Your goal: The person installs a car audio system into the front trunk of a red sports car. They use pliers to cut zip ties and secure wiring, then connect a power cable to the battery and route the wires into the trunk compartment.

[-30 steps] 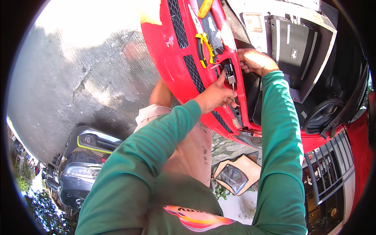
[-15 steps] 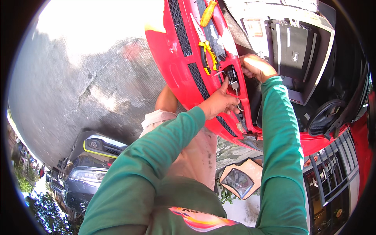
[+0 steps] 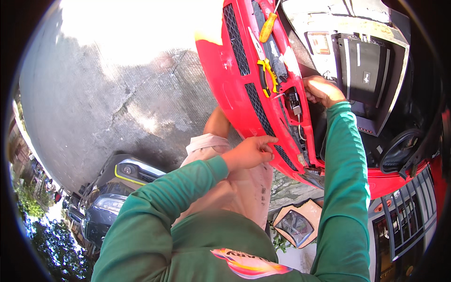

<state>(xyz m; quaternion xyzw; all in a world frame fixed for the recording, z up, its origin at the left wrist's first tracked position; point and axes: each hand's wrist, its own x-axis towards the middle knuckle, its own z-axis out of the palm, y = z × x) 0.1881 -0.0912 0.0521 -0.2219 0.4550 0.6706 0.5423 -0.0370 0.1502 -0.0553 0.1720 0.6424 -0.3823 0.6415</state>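
Observation:
A red car panel [image 3: 225,89] with black mesh strips stretches in front of me. In an opening near its inner edge sits a small black and metal latch-like part [image 3: 294,103], with a pale cable or rod [image 3: 300,131] running down from it. My right hand [image 3: 324,91] reaches behind that edge beside the part; its fingers are curled, and what they grip is hidden. My left hand [image 3: 251,152] is off the panel's outer side, index finger stretched out, other fingers bent, nothing visible in it. Pliers [image 3: 266,75] with yellow and black handles lie on the panel above the opening.
A screwdriver [image 3: 268,27] with an orange-yellow handle rests on the panel's far end. Behind the panel stands a box with a black device [image 3: 366,70]. A dark car [image 3: 105,207] is parked at left. A cardboard piece holding a clear-covered part [image 3: 295,227] lies below right.
My left hand has drawn back from the latch-like part, down and to the left. My right hand stays at the panel's inner edge. The whole view has shifted slightly.

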